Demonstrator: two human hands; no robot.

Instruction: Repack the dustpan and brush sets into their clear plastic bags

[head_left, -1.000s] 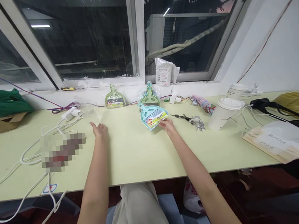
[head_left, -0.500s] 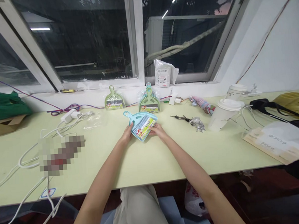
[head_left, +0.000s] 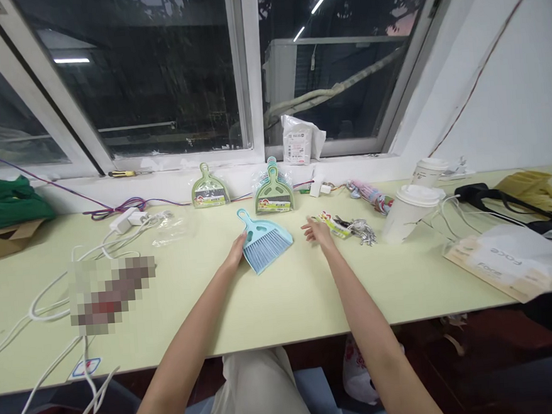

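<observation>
My left hand (head_left: 236, 250) is closed on the left edge of a light blue dustpan (head_left: 281, 229), tilted over the table. A small brush with grey-blue bristles (head_left: 266, 252) is nested in the pan. To the right, my right hand (head_left: 319, 232) has its fingers spread, pointing left. A printed yellow-green label card (head_left: 336, 224) lies just beyond that hand, against a bunch of small metal pieces (head_left: 363, 231) with dark cords. Part of the card is hidden by the hand.
Green dustpan sets stand by the wall: one (head_left: 209, 191) on its own, several stacked (head_left: 274, 194). White paper cups (head_left: 406, 213) and a paper bag (head_left: 506, 260) are at right. White cables (head_left: 50, 295) and a clear plastic wrapper (head_left: 171, 230) lie at left.
The label card has come off the dustpan and now lies at right, leaving the brush bristles exposed. My right hand has moved right, away from the pan, and its fingers have spread.
</observation>
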